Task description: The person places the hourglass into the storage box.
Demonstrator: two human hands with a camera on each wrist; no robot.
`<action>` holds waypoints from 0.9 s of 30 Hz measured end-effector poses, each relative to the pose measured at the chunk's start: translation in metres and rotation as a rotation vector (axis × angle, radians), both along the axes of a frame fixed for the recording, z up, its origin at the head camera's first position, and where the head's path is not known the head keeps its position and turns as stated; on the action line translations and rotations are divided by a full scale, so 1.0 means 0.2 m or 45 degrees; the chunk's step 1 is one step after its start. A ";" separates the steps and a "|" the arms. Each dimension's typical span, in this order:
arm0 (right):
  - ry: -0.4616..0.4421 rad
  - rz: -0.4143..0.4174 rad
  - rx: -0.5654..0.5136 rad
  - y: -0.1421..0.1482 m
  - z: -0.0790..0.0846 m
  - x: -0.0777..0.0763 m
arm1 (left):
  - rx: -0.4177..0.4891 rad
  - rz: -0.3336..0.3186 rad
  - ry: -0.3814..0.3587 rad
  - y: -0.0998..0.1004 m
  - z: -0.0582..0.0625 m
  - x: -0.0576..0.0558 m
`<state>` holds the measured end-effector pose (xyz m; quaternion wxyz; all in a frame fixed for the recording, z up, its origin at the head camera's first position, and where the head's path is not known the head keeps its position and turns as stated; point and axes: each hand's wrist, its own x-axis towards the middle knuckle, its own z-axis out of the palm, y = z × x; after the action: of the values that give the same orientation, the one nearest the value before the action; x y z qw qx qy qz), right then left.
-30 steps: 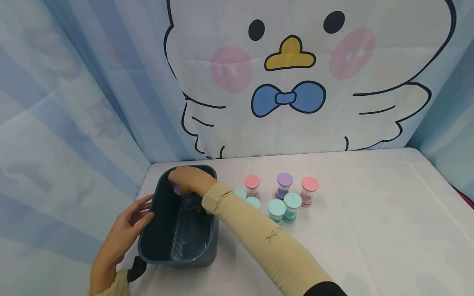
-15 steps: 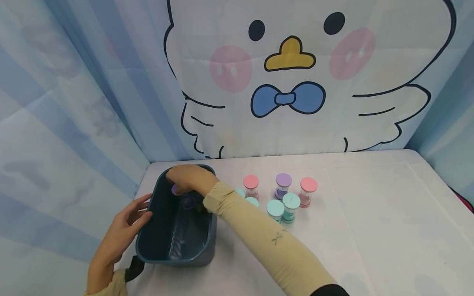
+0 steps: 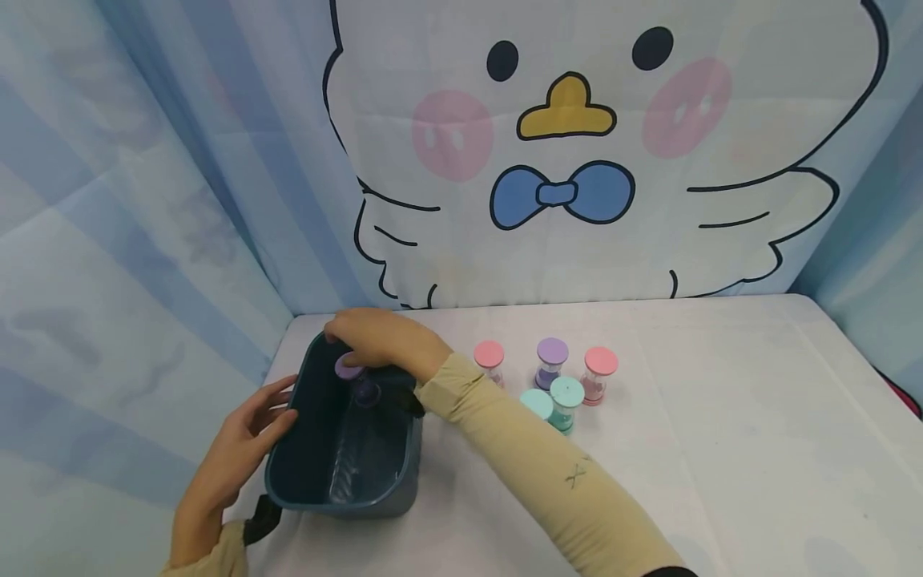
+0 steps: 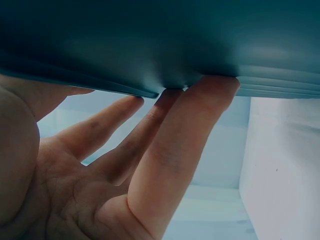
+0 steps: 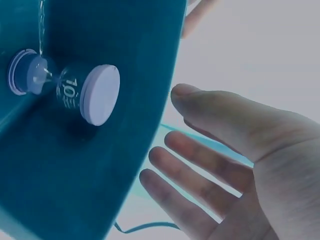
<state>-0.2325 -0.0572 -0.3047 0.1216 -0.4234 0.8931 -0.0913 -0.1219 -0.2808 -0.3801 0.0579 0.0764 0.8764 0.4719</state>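
A purple-capped hourglass (image 3: 349, 367) stands on the floor of the dark blue bin (image 3: 310, 477), near its far end. The right wrist view shows this hourglass (image 5: 100, 95) with "10" printed on the glass. My right hand (image 3: 382, 340) hovers over the bin's far rim, its fingers loosely extended. A gap separates the hourglass from that hand (image 5: 270, 160), which holds nothing. On the bin's left side rests my left hand (image 3: 234, 453), fingers spread. Fingertips (image 4: 217, 90) touch the outside of the bin wall in the left wrist view.
Right of the bin stand more hourglasses: a pink one (image 3: 489, 353), a purple one (image 3: 552, 353), another pink one (image 3: 602, 362) and two teal ones (image 3: 567, 393). The right sleeve (image 3: 534, 449) crosses in front of some. A printed curtain (image 3: 562, 256) backs the table.
My right hand has let go of the purple hourglass and risen slightly up and right, leaving it in the bin. The right forearm now covers two teal hourglasses. The left hand stays put.
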 end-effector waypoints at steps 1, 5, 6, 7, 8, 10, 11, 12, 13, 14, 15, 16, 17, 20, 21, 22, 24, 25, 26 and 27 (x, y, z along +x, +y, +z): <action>0.011 0.006 -0.007 0.01 0.01 0.00 | -0.002 0.001 0.000 0.00 0.00 0.00; 0.061 0.011 -0.036 0.06 0.03 0.02 | -0.012 0.006 0.000 0.00 0.00 -0.01; 0.072 0.009 -0.048 0.07 0.03 0.03 | -0.014 0.007 -0.001 0.00 0.00 -0.01; 0.083 0.004 -0.055 0.09 0.04 0.03 | -0.017 0.009 -0.002 0.00 0.00 -0.01; 0.095 0.000 -0.060 0.10 0.04 0.04 | -0.018 0.011 -0.003 0.00 0.00 -0.01; 0.129 -0.005 -0.073 0.13 0.05 0.06 | -0.015 0.016 -0.006 0.00 0.00 0.00; 0.138 -0.004 -0.085 0.14 0.05 0.07 | -0.017 0.018 -0.005 0.00 0.00 0.00; 0.146 -0.006 -0.097 0.15 0.06 0.08 | -0.015 0.019 -0.005 0.00 0.00 0.00; 0.154 -0.006 -0.110 0.17 0.06 0.08 | -0.015 0.020 -0.005 -0.01 0.00 0.00; 0.167 -0.001 -0.122 0.18 0.06 0.09 | -0.014 0.021 -0.005 -0.01 0.00 0.00; 0.176 0.001 -0.134 0.20 0.06 0.10 | -0.014 0.022 -0.005 -0.01 0.00 0.00; 0.185 0.001 -0.144 0.21 0.06 0.10 | -0.014 0.022 -0.003 -0.01 0.00 0.00; 0.191 -0.003 -0.149 0.22 0.06 0.11 | -0.015 0.022 -0.002 -0.01 0.00 0.00; 0.230 -0.007 -0.159 0.26 0.07 0.14 | -0.013 0.020 -0.001 -0.01 0.00 0.00; 0.238 -0.013 -0.162 0.27 0.08 0.15 | -0.012 0.019 0.000 -0.01 0.00 0.00; 0.245 -0.015 -0.168 0.28 0.08 0.15 | -0.008 0.018 0.001 -0.01 0.00 0.00; 0.259 -0.014 -0.180 0.30 0.08 0.16 | -0.004 0.015 0.004 0.00 0.00 0.00; 0.264 -0.017 -0.182 0.30 0.08 0.17 | -0.004 0.014 0.008 0.00 0.00 0.01; 0.266 -0.019 -0.185 0.31 0.08 0.17 | -0.003 0.013 0.011 0.00 0.00 0.01; 0.269 -0.022 -0.186 0.32 0.08 0.18 | 0.000 0.012 0.014 0.00 0.00 0.01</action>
<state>-0.1971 0.0068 -0.2891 -0.0050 -0.4307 0.8955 -0.1120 -0.1204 -0.2816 -0.3801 0.0507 0.0750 0.8771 0.4716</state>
